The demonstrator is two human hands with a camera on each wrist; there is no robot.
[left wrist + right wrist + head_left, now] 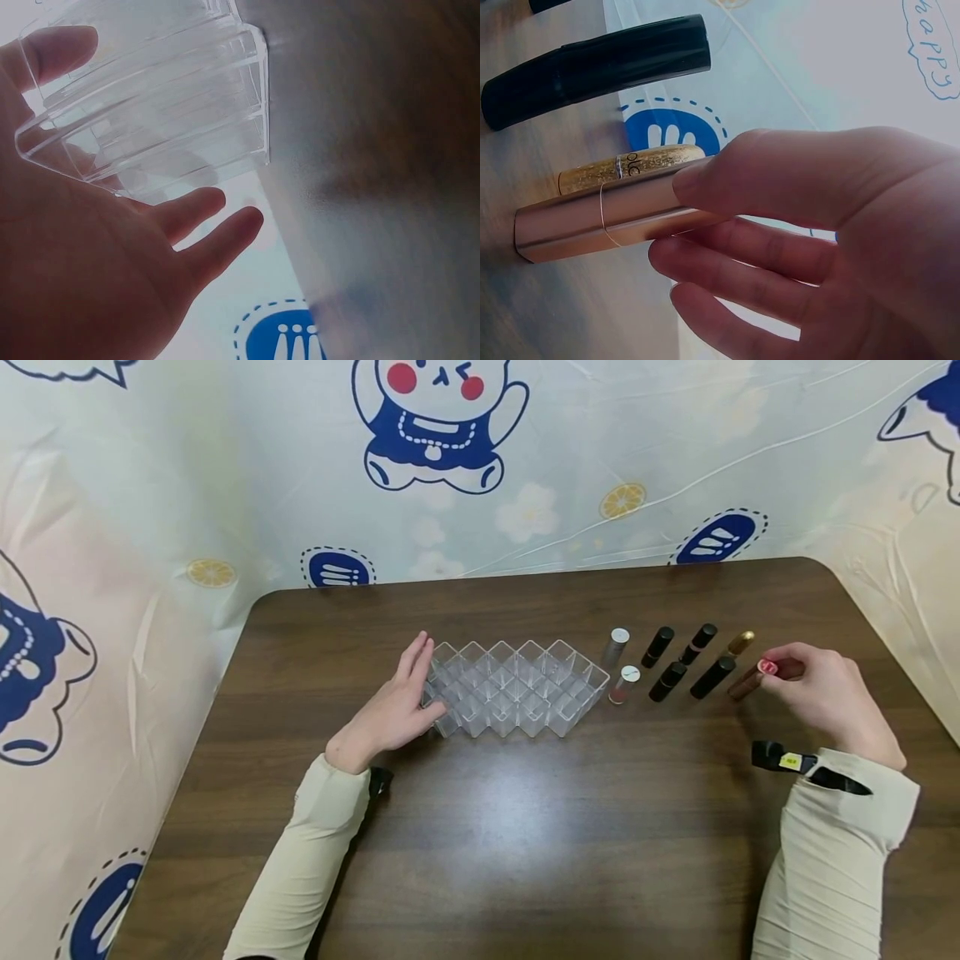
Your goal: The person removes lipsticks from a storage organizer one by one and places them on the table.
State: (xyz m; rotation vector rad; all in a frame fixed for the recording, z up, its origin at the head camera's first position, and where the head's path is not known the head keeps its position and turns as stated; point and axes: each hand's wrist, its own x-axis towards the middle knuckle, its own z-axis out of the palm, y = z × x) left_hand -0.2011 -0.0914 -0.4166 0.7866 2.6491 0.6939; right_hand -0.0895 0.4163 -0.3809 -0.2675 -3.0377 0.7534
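A clear plastic lipstick organizer (504,723) with diamond-shaped compartments stands on the table. My left hand (390,714) rests against its left end, the fingers extended. In the left wrist view, thumb and fingers lie around the organizer's end (180,105). Over at the right, my right hand (836,697) pinches the top of a rose-gold lipstick (570,225), which stands upright among the other tubes. Just behind that one is a gold glittery lipstick (589,178). A black lipstick tube (712,678) stands to its left.
Between organizer and right hand stand more black tubes (667,682) and two clear tubes with pale caps, one nearer (624,685) and one farther (615,647). The brown wooden table (510,860) ends at a patterned cloth (247,502) behind.
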